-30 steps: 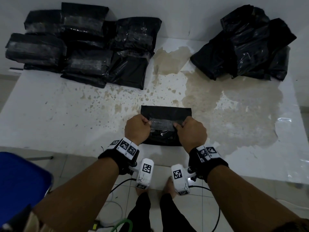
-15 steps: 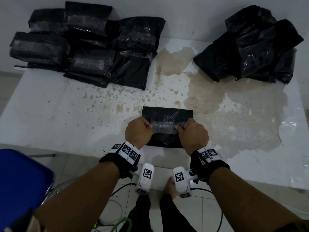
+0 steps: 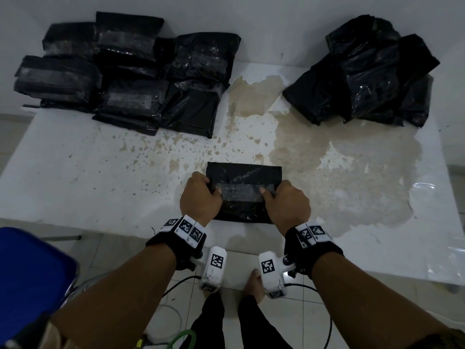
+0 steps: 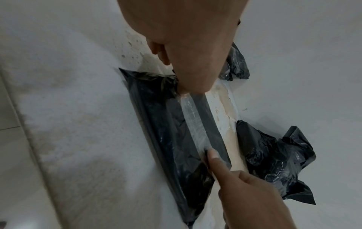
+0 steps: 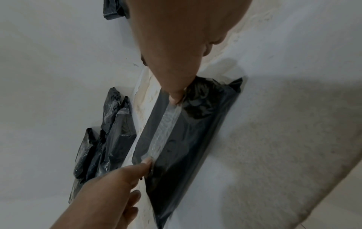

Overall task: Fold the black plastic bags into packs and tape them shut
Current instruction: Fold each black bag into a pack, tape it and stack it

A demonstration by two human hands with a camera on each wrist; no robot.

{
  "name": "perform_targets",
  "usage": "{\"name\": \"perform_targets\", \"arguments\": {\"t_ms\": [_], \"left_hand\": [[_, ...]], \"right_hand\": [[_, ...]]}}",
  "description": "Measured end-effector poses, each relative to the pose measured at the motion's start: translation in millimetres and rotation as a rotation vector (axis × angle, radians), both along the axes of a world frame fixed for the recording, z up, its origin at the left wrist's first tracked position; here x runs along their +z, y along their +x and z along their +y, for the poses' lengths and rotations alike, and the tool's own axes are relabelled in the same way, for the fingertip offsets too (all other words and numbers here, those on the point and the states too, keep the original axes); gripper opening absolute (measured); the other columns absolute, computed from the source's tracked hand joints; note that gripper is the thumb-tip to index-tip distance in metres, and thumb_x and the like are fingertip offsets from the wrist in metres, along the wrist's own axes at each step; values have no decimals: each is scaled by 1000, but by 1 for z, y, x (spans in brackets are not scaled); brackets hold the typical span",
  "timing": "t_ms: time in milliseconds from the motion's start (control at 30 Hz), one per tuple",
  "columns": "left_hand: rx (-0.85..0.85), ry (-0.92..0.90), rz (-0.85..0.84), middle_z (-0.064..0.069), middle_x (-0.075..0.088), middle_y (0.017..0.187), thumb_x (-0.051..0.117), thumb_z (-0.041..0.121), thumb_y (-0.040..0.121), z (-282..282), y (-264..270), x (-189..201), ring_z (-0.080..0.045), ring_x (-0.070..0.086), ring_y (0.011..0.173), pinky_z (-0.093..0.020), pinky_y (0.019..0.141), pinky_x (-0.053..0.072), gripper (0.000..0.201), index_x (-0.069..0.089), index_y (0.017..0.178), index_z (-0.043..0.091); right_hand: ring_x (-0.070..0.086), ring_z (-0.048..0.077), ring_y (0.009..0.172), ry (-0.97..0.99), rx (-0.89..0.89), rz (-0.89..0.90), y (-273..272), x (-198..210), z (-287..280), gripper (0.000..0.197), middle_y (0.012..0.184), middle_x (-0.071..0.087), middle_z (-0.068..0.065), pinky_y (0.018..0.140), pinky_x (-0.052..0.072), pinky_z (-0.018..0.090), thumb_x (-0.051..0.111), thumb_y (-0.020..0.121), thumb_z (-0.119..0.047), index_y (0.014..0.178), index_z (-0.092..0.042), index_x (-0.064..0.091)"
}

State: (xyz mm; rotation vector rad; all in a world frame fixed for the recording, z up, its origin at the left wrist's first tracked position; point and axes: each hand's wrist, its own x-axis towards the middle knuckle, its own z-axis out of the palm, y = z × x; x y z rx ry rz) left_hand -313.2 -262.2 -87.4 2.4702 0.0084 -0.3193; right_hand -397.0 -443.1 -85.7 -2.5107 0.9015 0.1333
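Note:
A folded black pack (image 3: 244,176) lies near the table's front edge with a strip of clear tape (image 3: 240,193) across its top. My left hand (image 3: 200,197) grips the pack's left end, its thumb pressing on the tape's left end. At the other end my right hand (image 3: 286,202) holds the pack the same way, thumb on the tape. The left wrist view has the pack (image 4: 172,139), the tape (image 4: 194,117) and my right hand (image 4: 245,186). In the right wrist view I see the pack (image 5: 195,139), the tape (image 5: 166,124) and my left hand (image 5: 109,186).
Several taped black packs (image 3: 125,71) are stacked at the back left of the stained white table (image 3: 75,172). A pile of loose black bags (image 3: 364,76) sits at the back right. A blue chair (image 3: 32,273) stands at my lower left, and cables lie on the floor.
Both hands stay on the pack's ends with thumbs on the tape. The left thumb has slid slightly outward along the strip.

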Motion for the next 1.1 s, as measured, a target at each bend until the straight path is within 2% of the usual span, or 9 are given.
{"name": "perform_targets", "arguments": {"t_ms": [133, 233, 300, 567, 767, 833, 933, 1033, 1100], "left_hand": [[44, -3, 12, -12, 47, 126, 77, 45, 75, -6, -3, 2, -32, 53, 110, -42, 87, 49, 73, 42, 127, 8], [42, 30, 89, -12, 47, 127, 81, 56, 66, -13, -4, 1, -31, 53, 113, -44, 92, 49, 90, 40, 130, 7], [16, 58, 124, -13, 52, 122, 81, 55, 67, -16, -2, -3, -32, 56, 109, -42, 88, 49, 82, 46, 123, 5], [23, -4, 176, -8, 67, 104, 71, 41, 83, -9, 7, -6, -27, 63, 97, -30, 76, 46, 40, 62, 106, 9], [98, -22, 199, -3, 59, 90, 58, 24, 89, -14, 5, -2, -23, 56, 85, -29, 69, 37, 21, 59, 101, 7], [128, -49, 226, -4, 59, 90, 56, 23, 89, -15, 4, -1, -26, 58, 89, -31, 69, 39, 20, 58, 99, 6], [161, -90, 249, -6, 62, 98, 61, 45, 85, -17, 4, -2, -28, 61, 94, -35, 78, 48, 41, 55, 102, 8], [156, -49, 230, -5, 63, 107, 73, 69, 64, -24, 3, -2, -26, 63, 98, -39, 84, 54, 79, 51, 113, 10], [130, 24, 210, -9, 59, 119, 77, 72, 56, -29, 1, -3, -29, 61, 107, -42, 89, 53, 96, 47, 123, 9]], "right_hand": [[65, 33, 75, -62, -43, -68, -2, 3, 0, 54, 85, 65, 10, 57, 39, 30, 60, 87, -61, 99, -10, 47], [64, 34, 81, -46, -85, -91, 1, 1, 3, 74, 103, 59, 11, 59, 39, 31, 68, 77, -66, 116, -9, 44], [63, 35, 87, 26, -104, -57, 2, -6, 1, 77, 109, 56, 11, 63, 41, 32, 69, 76, -66, 120, -10, 41], [65, 27, 84, 314, -182, -118, 3, -23, -20, 34, 87, 70, 3, 68, 48, 30, 61, 90, -51, 88, -19, 69], [64, 35, 84, 388, -201, -47, 7, -26, -35, 39, 74, 63, 6, 67, 43, 32, 55, 95, -35, 59, -19, 56], [63, 37, 88, 370, -166, -22, 7, -24, -37, 39, 77, 60, 9, 68, 40, 31, 50, 98, -32, 62, -17, 54], [63, 32, 86, 346, -120, 13, 7, -17, -34, 51, 88, 66, 11, 69, 41, 31, 40, 99, -51, 77, -10, 63], [61, 23, 71, 290, -50, 60, 8, -11, -29, 70, 75, 62, 1, 54, 39, 27, 44, 78, -83, 77, -15, 62], [60, 21, 70, 261, -18, 89, 10, -8, -26, 73, 77, 63, -3, 52, 39, 23, 54, 68, -86, 90, -17, 64]]}}
